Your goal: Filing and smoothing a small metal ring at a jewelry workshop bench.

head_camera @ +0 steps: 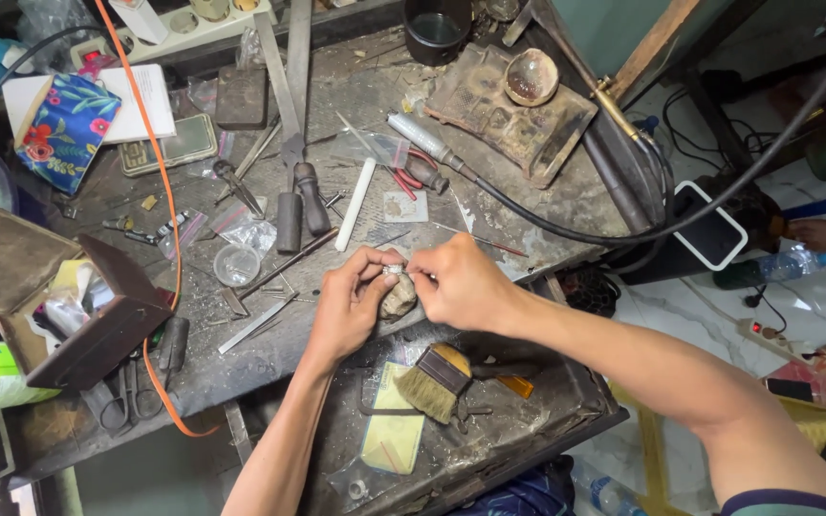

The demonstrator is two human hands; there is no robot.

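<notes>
Silver metal glints between the two hands at the front edge of the cluttered counter (356,86). The left hand (351,306) cups a brownish lump (399,298) from below, its thumb and forefinger pinching a small silver ring (392,270) on top. The right hand (461,282) pinches the same ring from the other side, fingers curled tight. Just below them, in an open drawer (566,401), lies a broad brush (437,377). A white rod (356,204) rests on the counter beyond the hands.

table (356,96): grimy, scuffed grey metal, matt
brush (437,377), below the table's edge: wooden handle, pale bristles
ring (393,270): shiny metal
</notes>
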